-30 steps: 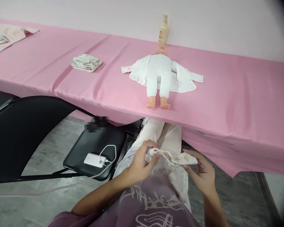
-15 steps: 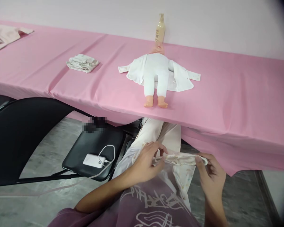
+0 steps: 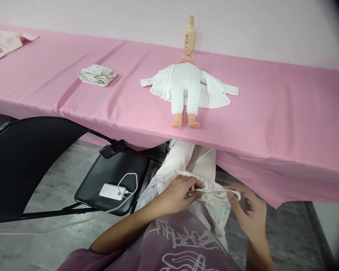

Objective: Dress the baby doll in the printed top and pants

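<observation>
Cream-printed baby garment point(image 3: 216, 205), head view: it is hanging over the lap at the near edge, below the pink tablecloth point(image 3: 271, 113). The left hand point(image 3: 177, 192) and right hand point(image 3: 248, 210) are each pinching one end of its hem, apparently drawing that edge taut between them. Forearms are converging, wrists bending inward. Farther off, a doll point(image 3: 185, 88) is lying on an opened white jacket point(image 3: 217, 96).

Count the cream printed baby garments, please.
2: the held garment, stretched between left hand and right hand over the lap; the folded garment on the pink table, left of the doll. Others may be hidden.
</observation>
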A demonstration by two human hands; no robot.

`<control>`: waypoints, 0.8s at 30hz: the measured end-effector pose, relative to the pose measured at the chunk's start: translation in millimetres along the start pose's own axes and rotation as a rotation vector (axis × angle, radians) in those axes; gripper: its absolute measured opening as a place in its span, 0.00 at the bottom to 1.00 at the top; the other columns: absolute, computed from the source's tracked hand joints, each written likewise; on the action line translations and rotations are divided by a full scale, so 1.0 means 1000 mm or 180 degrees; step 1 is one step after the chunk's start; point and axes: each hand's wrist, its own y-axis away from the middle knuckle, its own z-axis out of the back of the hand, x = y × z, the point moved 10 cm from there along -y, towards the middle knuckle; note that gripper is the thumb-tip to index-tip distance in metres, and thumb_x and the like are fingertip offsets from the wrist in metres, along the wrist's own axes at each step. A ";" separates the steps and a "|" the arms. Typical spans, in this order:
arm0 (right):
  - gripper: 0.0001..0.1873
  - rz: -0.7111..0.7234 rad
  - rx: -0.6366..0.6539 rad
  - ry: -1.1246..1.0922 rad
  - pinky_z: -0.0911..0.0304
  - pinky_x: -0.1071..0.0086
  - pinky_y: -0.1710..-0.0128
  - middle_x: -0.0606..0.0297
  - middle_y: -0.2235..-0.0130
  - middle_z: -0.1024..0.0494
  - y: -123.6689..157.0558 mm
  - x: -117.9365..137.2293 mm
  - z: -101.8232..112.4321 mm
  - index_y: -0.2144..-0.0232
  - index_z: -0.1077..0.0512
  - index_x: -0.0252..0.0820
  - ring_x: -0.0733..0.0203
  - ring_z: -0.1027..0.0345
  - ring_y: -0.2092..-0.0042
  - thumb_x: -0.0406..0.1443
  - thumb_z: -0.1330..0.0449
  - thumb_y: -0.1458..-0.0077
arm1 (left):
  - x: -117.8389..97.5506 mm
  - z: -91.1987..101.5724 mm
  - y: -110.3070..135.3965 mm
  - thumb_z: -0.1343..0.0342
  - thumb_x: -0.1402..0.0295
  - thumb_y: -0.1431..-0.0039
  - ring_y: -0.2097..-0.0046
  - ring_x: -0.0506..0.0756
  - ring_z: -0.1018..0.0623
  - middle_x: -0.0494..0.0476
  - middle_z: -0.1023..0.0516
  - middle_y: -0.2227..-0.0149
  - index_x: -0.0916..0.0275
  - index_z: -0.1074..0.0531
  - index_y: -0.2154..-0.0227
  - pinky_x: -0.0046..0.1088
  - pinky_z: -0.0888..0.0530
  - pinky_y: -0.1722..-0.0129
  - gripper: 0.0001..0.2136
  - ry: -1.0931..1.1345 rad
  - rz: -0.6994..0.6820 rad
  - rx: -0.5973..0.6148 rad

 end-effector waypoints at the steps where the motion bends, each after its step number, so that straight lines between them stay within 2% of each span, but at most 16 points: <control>1: 0.03 0.0091 0.0051 0.0130 0.25 0.64 0.55 0.66 0.56 0.09 -0.002 0.001 0.002 0.50 0.12 0.50 0.55 0.15 0.58 0.40 0.28 0.20 | 0.000 0.001 0.000 0.32 0.67 0.17 0.48 0.62 0.13 0.58 0.09 0.49 0.59 0.17 0.47 0.39 0.24 0.43 0.03 -0.0042 0.0004 -0.0027; 4: 0.04 0.0417 0.0026 0.0625 0.33 0.60 0.58 0.67 0.65 0.19 -0.008 0.006 0.011 0.53 0.13 0.49 0.57 0.27 0.65 0.38 0.29 0.20 | -0.004 0.005 -0.001 0.31 0.67 0.18 0.56 0.59 0.16 0.56 0.12 0.56 0.60 0.16 0.49 0.36 0.26 0.49 0.03 -0.0090 -0.0041 -0.0118; 6: 0.02 0.0619 -0.0236 0.0999 0.36 0.58 0.57 0.66 0.66 0.24 -0.009 0.012 0.017 0.53 0.13 0.49 0.56 0.32 0.65 0.37 0.27 0.22 | -0.010 0.006 -0.005 0.31 0.67 0.19 0.59 0.57 0.18 0.53 0.15 0.60 0.60 0.16 0.50 0.35 0.28 0.52 0.03 -0.0064 -0.0075 -0.0127; 7: 0.02 0.0721 -0.0389 0.1140 0.34 0.57 0.55 0.64 0.63 0.23 -0.007 0.016 0.019 0.51 0.13 0.49 0.54 0.30 0.63 0.36 0.26 0.23 | -0.014 0.007 -0.007 0.32 0.67 0.19 0.61 0.56 0.19 0.52 0.17 0.62 0.61 0.16 0.50 0.34 0.29 0.53 0.03 -0.0031 -0.0084 -0.0134; 9: 0.11 0.0988 -0.0540 0.1184 0.29 0.53 0.50 0.59 0.54 0.18 -0.001 0.026 0.014 0.45 0.14 0.50 0.49 0.23 0.56 0.35 0.24 0.27 | -0.020 0.007 -0.013 0.33 0.66 0.18 0.65 0.55 0.23 0.49 0.21 0.65 0.61 0.17 0.52 0.33 0.32 0.58 0.04 0.0070 -0.0087 -0.0134; 10: 0.15 0.1173 -0.0458 0.1056 0.25 0.51 0.47 0.57 0.51 0.16 0.002 0.032 0.006 0.43 0.15 0.51 0.46 0.19 0.52 0.34 0.23 0.28 | -0.023 0.007 -0.015 0.34 0.65 0.18 0.66 0.54 0.24 0.48 0.23 0.66 0.61 0.18 0.53 0.33 0.34 0.60 0.06 0.0149 -0.0079 -0.0141; 12: 0.20 0.1529 0.0001 0.0655 0.19 0.50 0.44 0.58 0.46 0.13 0.008 0.042 -0.016 0.40 0.18 0.52 0.45 0.15 0.47 0.32 0.23 0.29 | -0.026 0.006 -0.020 0.36 0.64 0.17 0.67 0.53 0.26 0.48 0.24 0.66 0.61 0.19 0.53 0.32 0.36 0.63 0.07 0.0310 -0.0051 -0.0121; 15: 0.23 0.1655 0.0605 0.0296 0.14 0.53 0.44 0.59 0.44 0.10 0.006 0.039 -0.040 0.36 0.20 0.53 0.48 0.11 0.45 0.31 0.24 0.27 | -0.029 0.004 -0.026 0.37 0.67 0.19 0.66 0.53 0.25 0.48 0.22 0.63 0.60 0.20 0.51 0.32 0.34 0.61 0.03 0.0315 -0.0074 -0.0011; 17: 0.21 0.1553 0.0730 0.0279 0.13 0.54 0.47 0.58 0.44 0.10 -0.004 0.028 -0.044 0.35 0.21 0.52 0.48 0.11 0.46 0.33 0.25 0.25 | -0.032 0.003 -0.029 0.36 0.70 0.20 0.63 0.54 0.23 0.50 0.21 0.59 0.60 0.20 0.48 0.34 0.31 0.58 0.04 0.0132 -0.0175 0.0082; 19: 0.15 0.1577 0.0877 0.0375 0.14 0.54 0.48 0.59 0.47 0.10 -0.012 0.019 -0.048 0.39 0.21 0.51 0.48 0.11 0.48 0.35 0.26 0.23 | -0.038 0.004 -0.031 0.34 0.71 0.22 0.62 0.55 0.23 0.51 0.21 0.58 0.59 0.22 0.49 0.35 0.30 0.56 0.04 -0.0070 -0.0308 0.0119; 22: 0.03 0.1888 0.1158 0.0678 0.17 0.53 0.51 0.59 0.54 0.11 -0.017 0.015 -0.060 0.48 0.19 0.49 0.47 0.13 0.53 0.36 0.30 0.19 | -0.048 0.010 -0.034 0.35 0.75 0.26 0.61 0.56 0.23 0.53 0.21 0.58 0.58 0.25 0.54 0.36 0.27 0.55 0.06 -0.0152 -0.0522 0.0063; 24: 0.04 0.2143 0.1313 0.0785 0.19 0.53 0.54 0.59 0.58 0.11 -0.016 0.017 -0.067 0.50 0.17 0.48 0.47 0.15 0.56 0.35 0.33 0.18 | -0.054 0.014 -0.035 0.37 0.78 0.28 0.58 0.58 0.20 0.55 0.20 0.56 0.58 0.25 0.53 0.37 0.23 0.52 0.08 -0.0111 -0.0643 0.0008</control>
